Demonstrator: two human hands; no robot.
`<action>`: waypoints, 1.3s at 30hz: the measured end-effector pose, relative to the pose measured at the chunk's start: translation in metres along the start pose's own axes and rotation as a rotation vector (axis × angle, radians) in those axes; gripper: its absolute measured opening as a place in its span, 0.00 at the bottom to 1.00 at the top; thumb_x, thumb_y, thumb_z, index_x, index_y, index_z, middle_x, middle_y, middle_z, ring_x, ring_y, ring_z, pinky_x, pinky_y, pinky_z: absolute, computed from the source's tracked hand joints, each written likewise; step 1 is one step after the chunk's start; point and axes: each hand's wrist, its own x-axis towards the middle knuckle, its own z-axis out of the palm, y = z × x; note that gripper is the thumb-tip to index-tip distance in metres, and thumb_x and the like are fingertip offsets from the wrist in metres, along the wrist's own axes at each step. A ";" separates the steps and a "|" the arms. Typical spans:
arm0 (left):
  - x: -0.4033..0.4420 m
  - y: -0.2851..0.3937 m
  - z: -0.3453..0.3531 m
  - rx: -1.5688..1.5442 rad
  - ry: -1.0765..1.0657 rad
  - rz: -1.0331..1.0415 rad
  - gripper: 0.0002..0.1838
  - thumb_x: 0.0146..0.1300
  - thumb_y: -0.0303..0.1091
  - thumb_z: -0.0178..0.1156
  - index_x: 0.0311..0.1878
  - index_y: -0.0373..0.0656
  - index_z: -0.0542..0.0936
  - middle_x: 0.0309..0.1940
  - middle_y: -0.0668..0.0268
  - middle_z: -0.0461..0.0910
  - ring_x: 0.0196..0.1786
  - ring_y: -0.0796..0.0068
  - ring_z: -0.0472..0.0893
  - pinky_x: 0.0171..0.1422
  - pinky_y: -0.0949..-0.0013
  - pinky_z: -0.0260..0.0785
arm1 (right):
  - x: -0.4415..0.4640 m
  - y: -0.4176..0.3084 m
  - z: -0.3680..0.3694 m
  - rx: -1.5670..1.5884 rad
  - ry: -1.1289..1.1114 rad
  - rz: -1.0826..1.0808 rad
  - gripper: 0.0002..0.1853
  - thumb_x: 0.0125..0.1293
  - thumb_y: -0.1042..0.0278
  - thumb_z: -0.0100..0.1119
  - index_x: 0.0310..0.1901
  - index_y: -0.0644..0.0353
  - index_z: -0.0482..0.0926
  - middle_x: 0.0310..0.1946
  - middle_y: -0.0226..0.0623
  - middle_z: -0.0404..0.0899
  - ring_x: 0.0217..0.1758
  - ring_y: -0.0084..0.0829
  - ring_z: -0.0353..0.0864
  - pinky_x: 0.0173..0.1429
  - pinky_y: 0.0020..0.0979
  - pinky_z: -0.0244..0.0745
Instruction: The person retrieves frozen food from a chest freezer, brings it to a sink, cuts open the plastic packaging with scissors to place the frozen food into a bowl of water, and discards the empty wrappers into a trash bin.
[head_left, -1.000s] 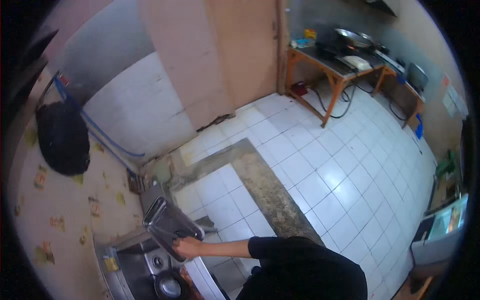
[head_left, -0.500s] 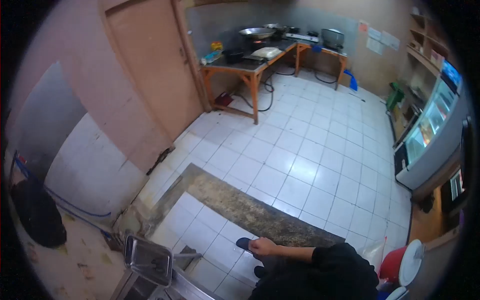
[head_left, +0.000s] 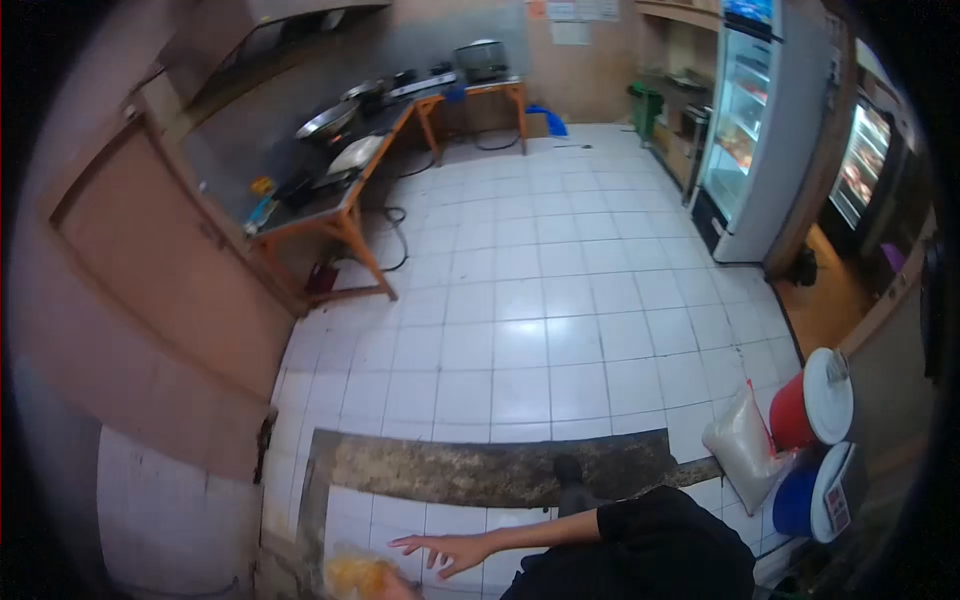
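My right hand reaches leftward from a black sleeve at the bottom of the view, fingers spread and holding nothing. Just below and left of it, part of my left hand shows at the bottom edge. It grips a clear plastic bag with yellow-orange contents; what the contents are, I cannot make out. My right fingertips are close to the bag, apparently not touching it. A dark-clad foot is on the worn concrete strip.
White floor tiles stretch ahead. Along the left stands an orange-legged worktable with a wok. A glass-door fridge is at right. Nearer are a white-filled sack, a red bucket and a blue bucket.
The view has swung right, and the metal basin has left it. My right hand has gone from closed to spread. My left hand and the yellow-orange bag have come into view.
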 end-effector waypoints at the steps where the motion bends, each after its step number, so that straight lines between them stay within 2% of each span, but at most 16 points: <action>1: -0.002 0.006 0.032 -0.034 -0.072 0.012 0.19 0.58 0.32 0.60 0.50 0.32 0.72 0.44 0.59 0.75 0.43 0.70 0.75 0.47 0.66 0.69 | -0.007 -0.003 -0.016 -0.015 0.031 -0.010 0.41 0.57 0.69 0.58 0.68 0.46 0.45 0.63 0.40 0.54 0.52 0.32 0.70 0.50 0.33 0.72; 3: -0.009 0.018 0.102 -0.104 -0.234 0.033 0.19 0.58 0.32 0.60 0.50 0.31 0.72 0.45 0.59 0.75 0.43 0.70 0.75 0.47 0.67 0.69 | -0.021 -0.005 -0.049 -0.208 0.273 -0.133 0.43 0.55 0.70 0.59 0.69 0.49 0.44 0.64 0.42 0.51 0.56 0.34 0.66 0.54 0.33 0.69; 5: -0.033 0.077 0.167 -0.175 -0.407 -0.207 0.17 0.60 0.29 0.57 0.50 0.29 0.71 0.46 0.59 0.74 0.45 0.70 0.75 0.49 0.67 0.69 | -0.049 -0.024 -0.099 -0.276 0.398 -0.155 0.43 0.54 0.72 0.60 0.68 0.50 0.46 0.64 0.43 0.52 0.58 0.36 0.63 0.56 0.32 0.67; 8: -0.062 0.099 0.261 -0.240 -0.644 -0.036 0.18 0.59 0.30 0.58 0.50 0.29 0.71 0.49 0.57 0.73 0.49 0.70 0.73 0.51 0.68 0.67 | -0.094 -0.054 -0.175 -0.616 0.688 -0.257 0.37 0.52 0.75 0.59 0.65 0.56 0.55 0.55 0.44 0.62 0.59 0.40 0.63 0.57 0.35 0.67; 13: -0.115 0.161 0.386 -0.068 -0.979 0.291 0.25 0.52 0.35 0.63 0.50 0.32 0.69 0.49 0.48 0.66 0.52 0.56 0.69 0.56 0.60 0.65 | -0.168 -0.114 -0.257 -0.547 1.128 -0.156 0.31 0.50 0.76 0.61 0.59 0.62 0.64 0.45 0.43 0.67 0.51 0.38 0.72 0.51 0.33 0.74; 17: -0.149 0.206 0.459 0.003 -1.147 0.417 0.28 0.51 0.32 0.65 0.53 0.31 0.67 0.50 0.51 0.64 0.49 0.58 0.71 0.55 0.64 0.67 | -0.217 -0.112 -0.323 -0.616 1.482 -0.138 0.27 0.51 0.76 0.62 0.55 0.66 0.67 0.47 0.43 0.72 0.48 0.34 0.76 0.51 0.31 0.74; 19: -0.162 0.214 0.499 -0.113 -1.222 0.475 0.30 0.48 0.37 0.66 0.52 0.34 0.68 0.49 0.45 0.61 0.54 0.49 0.65 0.57 0.59 0.62 | -0.237 -0.110 -0.362 -0.621 1.584 -0.177 0.21 0.55 0.75 0.58 0.52 0.66 0.70 0.45 0.40 0.76 0.47 0.26 0.74 0.48 0.29 0.72; 20: -0.167 0.214 0.519 -0.042 -1.184 0.557 0.31 0.48 0.37 0.67 0.54 0.36 0.66 0.48 0.49 0.61 0.54 0.52 0.65 0.57 0.60 0.62 | -0.248 -0.109 -0.383 -0.565 1.589 -0.207 0.21 0.56 0.75 0.57 0.52 0.66 0.69 0.45 0.39 0.76 0.47 0.25 0.75 0.48 0.28 0.72; 21: -0.168 0.220 0.539 -0.038 -1.156 0.543 0.31 0.48 0.37 0.67 0.54 0.36 0.66 0.48 0.49 0.61 0.54 0.52 0.65 0.57 0.60 0.62 | -0.256 -0.117 -0.405 -0.510 1.593 -0.235 0.20 0.56 0.76 0.56 0.53 0.66 0.69 0.45 0.39 0.76 0.46 0.25 0.75 0.48 0.28 0.72; 24: -0.168 0.251 0.613 -0.378 -1.374 0.316 0.32 0.48 0.40 0.67 0.54 0.39 0.65 0.48 0.55 0.60 0.55 0.59 0.64 0.59 0.59 0.61 | -0.271 -0.163 -0.473 -0.243 1.541 -0.350 0.18 0.55 0.80 0.57 0.49 0.67 0.71 0.42 0.38 0.78 0.43 0.26 0.78 0.48 0.28 0.74; 27: -0.170 0.264 0.697 -0.383 -1.235 0.249 0.36 0.49 0.40 0.67 0.57 0.40 0.60 0.50 0.56 0.58 0.59 0.60 0.60 0.61 0.56 0.60 | -0.289 -0.188 -0.561 -0.144 1.509 -0.374 0.17 0.55 0.77 0.60 0.47 0.68 0.71 0.38 0.39 0.79 0.41 0.27 0.79 0.45 0.29 0.75; 29: -0.173 0.286 0.759 -0.574 -1.297 -0.117 0.44 0.50 0.41 0.67 0.63 0.43 0.49 0.58 0.57 0.52 0.65 0.59 0.52 0.66 0.55 0.53 | -0.296 -0.214 -0.622 0.001 1.469 -0.394 0.18 0.52 0.79 0.62 0.46 0.68 0.72 0.38 0.38 0.79 0.41 0.28 0.79 0.45 0.28 0.74; 31: -0.168 0.296 0.831 -0.659 -1.376 -0.330 0.46 0.50 0.40 0.67 0.65 0.44 0.47 0.60 0.57 0.52 0.67 0.59 0.51 0.67 0.55 0.51 | -0.299 -0.245 -0.670 0.023 1.498 -0.351 0.19 0.52 0.80 0.62 0.47 0.67 0.72 0.39 0.36 0.78 0.40 0.27 0.78 0.45 0.27 0.74; 32: -0.170 0.304 0.860 -0.665 -1.351 -0.331 0.46 0.50 0.40 0.67 0.65 0.44 0.47 0.60 0.57 0.52 0.67 0.59 0.51 0.67 0.55 0.51 | -0.305 -0.261 -0.691 0.032 1.510 -0.402 0.20 0.53 0.80 0.61 0.49 0.65 0.70 0.41 0.37 0.77 0.42 0.29 0.78 0.46 0.29 0.74; 34: -0.172 0.339 0.915 -0.676 -1.590 -0.437 0.46 0.52 0.39 0.66 0.66 0.45 0.44 0.60 0.57 0.55 0.68 0.60 0.52 0.68 0.57 0.50 | -0.322 -0.277 -0.737 0.107 1.516 -0.493 0.24 0.55 0.78 0.61 0.53 0.62 0.66 0.44 0.36 0.75 0.45 0.30 0.77 0.47 0.29 0.75; 39: -0.225 0.388 1.038 -0.635 -1.785 -0.487 0.39 0.56 0.37 0.63 0.66 0.47 0.51 0.60 0.61 0.60 0.61 0.64 0.65 0.55 0.66 0.68 | -0.399 -0.314 -0.837 -0.169 1.789 -0.386 0.21 0.54 0.76 0.62 0.50 0.64 0.68 0.40 0.35 0.76 0.41 0.26 0.77 0.40 0.26 0.75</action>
